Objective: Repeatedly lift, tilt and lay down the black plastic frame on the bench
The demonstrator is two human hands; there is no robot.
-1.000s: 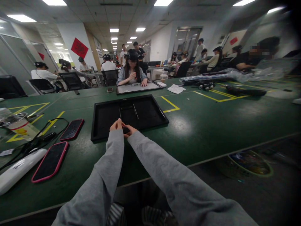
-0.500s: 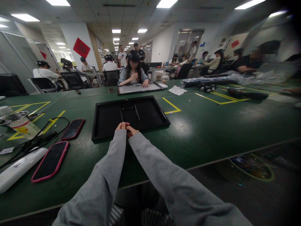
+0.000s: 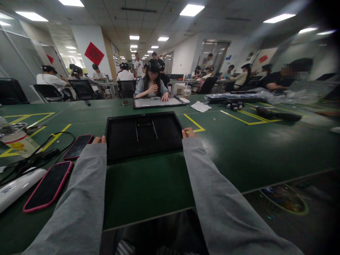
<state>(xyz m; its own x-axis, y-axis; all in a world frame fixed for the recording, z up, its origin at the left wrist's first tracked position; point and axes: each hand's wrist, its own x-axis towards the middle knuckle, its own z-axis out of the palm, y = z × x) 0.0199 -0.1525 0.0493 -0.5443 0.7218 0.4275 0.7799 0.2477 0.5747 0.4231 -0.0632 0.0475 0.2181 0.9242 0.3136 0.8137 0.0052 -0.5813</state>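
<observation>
A black, shallow rectangular tray (image 3: 122,143) with a raised rim lies in front of me on the green table. Two thin metal rods (image 3: 154,129) run across its inside, on either side of a small dark recess. My left hand (image 3: 99,140) is closed at the tray's left edge, fingers curled, partly hidden by the grey sleeve. At the right edge, my right hand (image 3: 189,132) pinches the rim between thumb and fingers. Whether the tray rests fully on the table or is slightly raised, I cannot tell.
Left of the tray lie two pink-edged phones (image 3: 48,186), a white device (image 3: 20,187), black cables (image 3: 37,156) and a bottle (image 3: 20,141). Opposite, a person (image 3: 151,83) sits behind a grey panel (image 3: 156,102). A crumpled tissue (image 3: 200,106) and a plastic-wrapped bundle (image 3: 239,95) lie beyond.
My hands have parted from the middle of the tray's near edge. The left has moved to its left side, the right to its right side. The view has shifted slightly.
</observation>
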